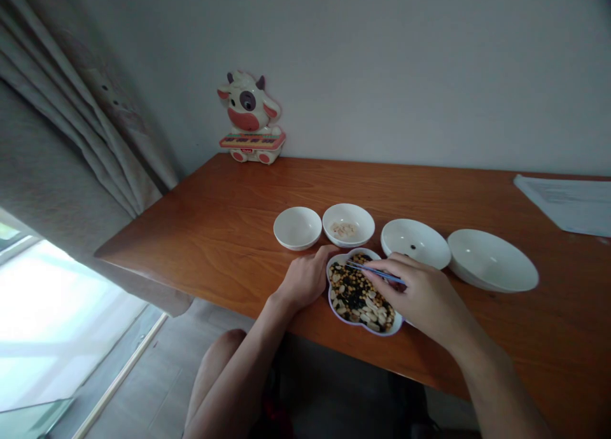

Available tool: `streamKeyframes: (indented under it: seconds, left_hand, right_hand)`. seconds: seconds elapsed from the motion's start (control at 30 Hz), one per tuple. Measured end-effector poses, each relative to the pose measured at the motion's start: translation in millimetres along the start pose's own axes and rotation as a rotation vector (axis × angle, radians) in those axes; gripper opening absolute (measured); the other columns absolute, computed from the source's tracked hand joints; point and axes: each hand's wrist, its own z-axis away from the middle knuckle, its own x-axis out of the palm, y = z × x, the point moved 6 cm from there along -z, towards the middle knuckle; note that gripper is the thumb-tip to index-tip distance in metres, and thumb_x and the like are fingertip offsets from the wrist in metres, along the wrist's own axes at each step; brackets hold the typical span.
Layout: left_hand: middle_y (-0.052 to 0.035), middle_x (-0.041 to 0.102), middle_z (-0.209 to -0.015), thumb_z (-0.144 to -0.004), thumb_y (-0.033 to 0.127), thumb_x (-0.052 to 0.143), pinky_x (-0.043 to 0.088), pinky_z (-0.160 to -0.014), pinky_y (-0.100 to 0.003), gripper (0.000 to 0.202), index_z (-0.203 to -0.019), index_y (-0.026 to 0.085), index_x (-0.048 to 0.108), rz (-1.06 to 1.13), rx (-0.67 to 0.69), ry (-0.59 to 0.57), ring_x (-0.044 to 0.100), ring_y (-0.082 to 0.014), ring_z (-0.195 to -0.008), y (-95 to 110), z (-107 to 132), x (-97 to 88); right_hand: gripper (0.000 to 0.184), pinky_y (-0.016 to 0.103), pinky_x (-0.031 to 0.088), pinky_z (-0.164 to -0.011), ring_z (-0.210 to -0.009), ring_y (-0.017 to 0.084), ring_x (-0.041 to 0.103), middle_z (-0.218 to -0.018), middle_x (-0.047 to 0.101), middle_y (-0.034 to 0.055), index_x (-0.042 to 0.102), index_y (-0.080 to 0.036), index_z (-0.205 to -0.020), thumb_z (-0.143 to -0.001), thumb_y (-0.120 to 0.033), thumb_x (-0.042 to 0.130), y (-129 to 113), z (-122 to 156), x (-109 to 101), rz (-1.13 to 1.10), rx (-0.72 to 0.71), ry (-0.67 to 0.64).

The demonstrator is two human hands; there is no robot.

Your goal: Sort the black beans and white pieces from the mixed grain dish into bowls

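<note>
A white scalloped dish full of mixed pale and dark beans sits near the front edge of the wooden table. My left hand rests against the dish's left rim, fingers curled around it. My right hand hovers over the dish's right side, pinching a thin pair of tweezers whose tips point left over the beans.
Behind the dish stands a row of white bowls: an empty one, one with a few pale beans, one with a single dark bean, and a wide plate. A cow toy stands by the wall. Papers lie at the far right.
</note>
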Motion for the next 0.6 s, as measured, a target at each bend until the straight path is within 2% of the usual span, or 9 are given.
streamKeyframes:
  seconds: [0.13,0.33,0.47,0.6]
  left_hand:
    - [-0.0057,0.074,-0.118,-0.101,0.02,0.041,0.056,-0.087,-0.035,0.032,-0.128,0.025,0.058,-0.027,0.015,-0.027,0.073,-0.0239,-0.101,3,-1,-0.5]
    - [-0.0063,0.075,-0.115,-0.099,0.018,0.042,0.057,-0.084,-0.036,0.032,-0.126,0.024,0.059,-0.06,-0.008,-0.023,0.074,-0.0253,-0.096,-3,-2,3.5]
    - [-0.0067,0.074,-0.117,-0.102,0.02,0.037,0.056,-0.088,-0.037,0.034,-0.131,0.024,0.055,0.049,0.009,0.008,0.072,-0.0244,-0.101,-4,0,2.1]
    - [-0.0099,0.071,-0.12,-0.108,0.03,0.028,0.054,-0.091,-0.037,0.037,-0.138,0.022,0.047,0.192,0.006,0.093,0.07,-0.0245,-0.107,-3,3,-4.5]
  right_hand:
    - [0.018,0.029,0.047,-0.063,-0.072,0.016,0.069,-0.086,0.072,0.0014,0.075,-0.026,-0.1,-0.097,-0.034,0.059,-2,1,6,0.069,-0.018,-0.003]
    - [0.02,0.03,0.045,-0.061,-0.073,0.018,0.069,-0.083,0.071,0.0016,0.075,-0.024,-0.098,-0.098,-0.035,0.058,3,1,12,0.124,0.009,-0.001]
    - [0.017,0.029,0.046,-0.063,-0.075,0.018,0.07,-0.086,0.073,0.0012,0.074,-0.025,-0.099,-0.097,-0.033,0.059,4,0,15,0.112,0.008,-0.008]
    - [0.015,0.029,0.048,-0.065,-0.078,0.018,0.071,-0.09,0.074,0.0008,0.074,-0.025,-0.102,-0.096,-0.031,0.061,3,0,18,0.102,-0.009,-0.008]
